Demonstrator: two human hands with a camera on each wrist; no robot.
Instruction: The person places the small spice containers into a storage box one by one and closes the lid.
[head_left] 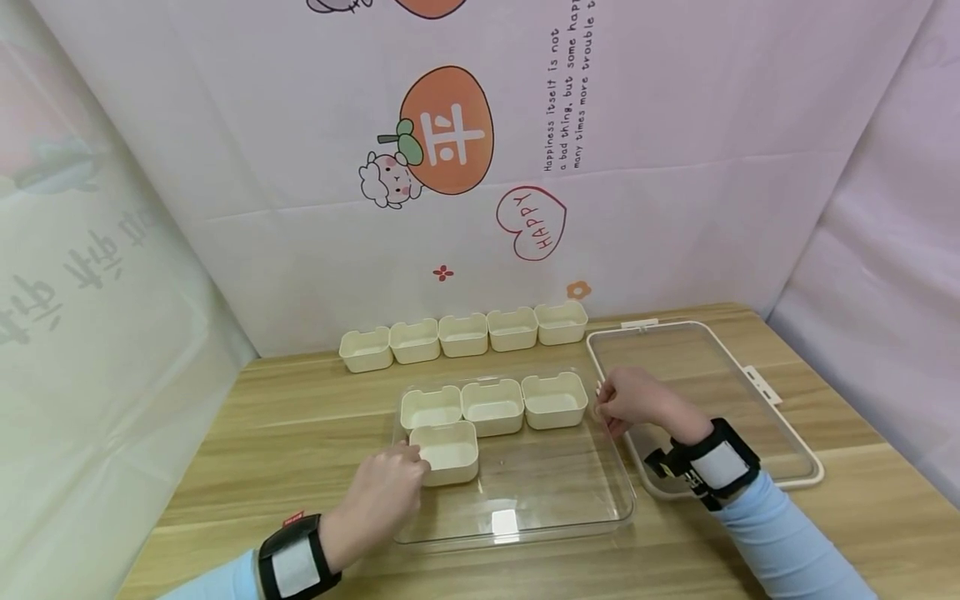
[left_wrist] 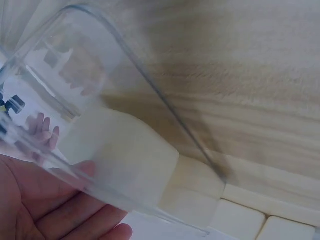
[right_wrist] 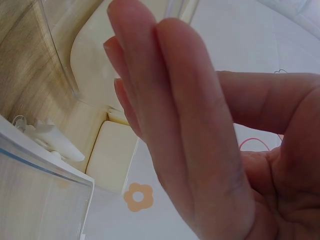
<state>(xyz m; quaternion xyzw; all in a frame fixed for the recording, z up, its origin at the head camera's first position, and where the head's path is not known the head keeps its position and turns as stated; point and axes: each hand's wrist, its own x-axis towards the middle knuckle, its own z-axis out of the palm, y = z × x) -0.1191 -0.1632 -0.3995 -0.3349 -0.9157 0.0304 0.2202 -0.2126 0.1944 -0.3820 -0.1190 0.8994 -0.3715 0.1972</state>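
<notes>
A clear shallow box (head_left: 555, 492) holds three cream cups (head_left: 493, 410) along its back and one more cream cup (head_left: 453, 458) in front, at the left. Beside that front cup is my left hand (head_left: 382, 492); its fingertips are at the cup's left side. In the left wrist view the fingers (left_wrist: 82, 217) look loosely extended by the clear wall, with one tip against the cup (left_wrist: 125, 155). My right hand (head_left: 637, 400) is at the box's right rim. Its fingers (right_wrist: 170, 110) are nearly straight in the right wrist view, the thumb apart, holding nothing.
Several matching cups (head_left: 463, 336) stand in a row behind the box. To the right lies a clear lid (head_left: 813, 471) with a white frame and clips, partly under my right arm. Printed cloth (head_left: 300, 275) hangs along the wooden table's (head_left: 285, 425) back edge.
</notes>
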